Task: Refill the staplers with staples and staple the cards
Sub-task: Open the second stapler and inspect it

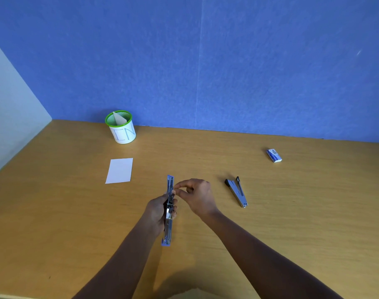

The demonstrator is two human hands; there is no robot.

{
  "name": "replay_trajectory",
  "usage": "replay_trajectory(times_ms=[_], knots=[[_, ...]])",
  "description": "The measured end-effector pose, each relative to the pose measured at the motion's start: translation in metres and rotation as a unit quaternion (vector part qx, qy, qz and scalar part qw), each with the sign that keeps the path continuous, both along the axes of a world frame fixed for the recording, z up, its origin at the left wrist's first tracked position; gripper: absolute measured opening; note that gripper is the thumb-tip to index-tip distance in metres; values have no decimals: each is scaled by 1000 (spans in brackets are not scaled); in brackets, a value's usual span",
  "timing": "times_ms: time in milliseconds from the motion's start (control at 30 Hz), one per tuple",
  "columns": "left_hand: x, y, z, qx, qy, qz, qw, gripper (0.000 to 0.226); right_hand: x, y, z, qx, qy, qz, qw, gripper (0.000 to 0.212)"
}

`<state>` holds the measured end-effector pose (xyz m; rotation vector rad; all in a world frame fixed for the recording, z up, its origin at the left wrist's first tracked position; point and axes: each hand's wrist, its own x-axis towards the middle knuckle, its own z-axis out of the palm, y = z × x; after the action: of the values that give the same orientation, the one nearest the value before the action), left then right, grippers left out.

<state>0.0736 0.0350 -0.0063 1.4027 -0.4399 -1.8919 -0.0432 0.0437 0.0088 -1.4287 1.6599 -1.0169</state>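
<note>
The wooden table (292,223) carries everything. Over its middle the left hand (157,210) holds the blue stapler (169,214) in the air, swung open full length, with its fingers wrapped round the hinge area. The right hand (198,196) has thumb and forefinger pinched together at the edge of the open channel; whether a staple strip sits between them is too small to tell. A green-rimmed cup (122,131) stands at the back, with a white card (120,170) lying flat near it. A second stapler (237,192) lies open to the right, and the staple box (274,155) sits beyond it. The step looks like loading the first stapler; next, the staples must seat straight before the top is closed.
</note>
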Motion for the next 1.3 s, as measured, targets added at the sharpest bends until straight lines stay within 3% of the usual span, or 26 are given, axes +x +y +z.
replay_trajectory(times_ms=[300, 1300], knots=[[-5, 2, 1, -16, 18, -46, 999, 38, -3, -5, 1, 4, 56, -4, 998, 31], [-2, 6, 2, -36, -4, -35, 999, 29, 3, 3, -5, 47, 114, 46, 991, 37]])
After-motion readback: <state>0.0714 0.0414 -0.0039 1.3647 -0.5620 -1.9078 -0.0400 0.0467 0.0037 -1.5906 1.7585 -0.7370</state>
